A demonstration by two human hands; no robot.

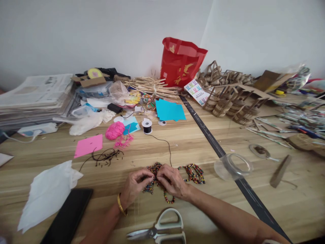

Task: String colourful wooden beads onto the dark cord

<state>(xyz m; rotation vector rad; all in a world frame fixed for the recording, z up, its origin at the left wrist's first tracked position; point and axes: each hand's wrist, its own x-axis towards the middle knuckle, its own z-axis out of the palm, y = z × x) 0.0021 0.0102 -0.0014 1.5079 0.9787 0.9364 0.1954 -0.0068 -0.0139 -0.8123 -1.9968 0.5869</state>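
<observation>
Both hands meet over a loose pile of small multicoloured beads (pixel 150 188). My left hand (pixel 135 186), with a gold bangle on the wrist, pinches thumb and forefinger together; what sits between the tips is too small to tell. Close against it, my right hand (pixel 174 181) is also closed in a pinch. A thin black cord (pixel 169 149) runs from a white spool (pixel 147 126) down to the right hand. Below that hand curves a short strand of strung beads (pixel 169 200). Several beaded loops (pixel 196 174) lie just right of it.
Scissors (pixel 162 228) lie at the near edge. Left are a black phone-like slab (pixel 68 217), white tissue (pixel 48 193), black cord pieces (pixel 106 156) and pink yarn (pixel 115 130). Right are a clear tape roll (pixel 235 166) and small woven baskets (pixel 223 106). A red bag (pixel 180 64) stands behind.
</observation>
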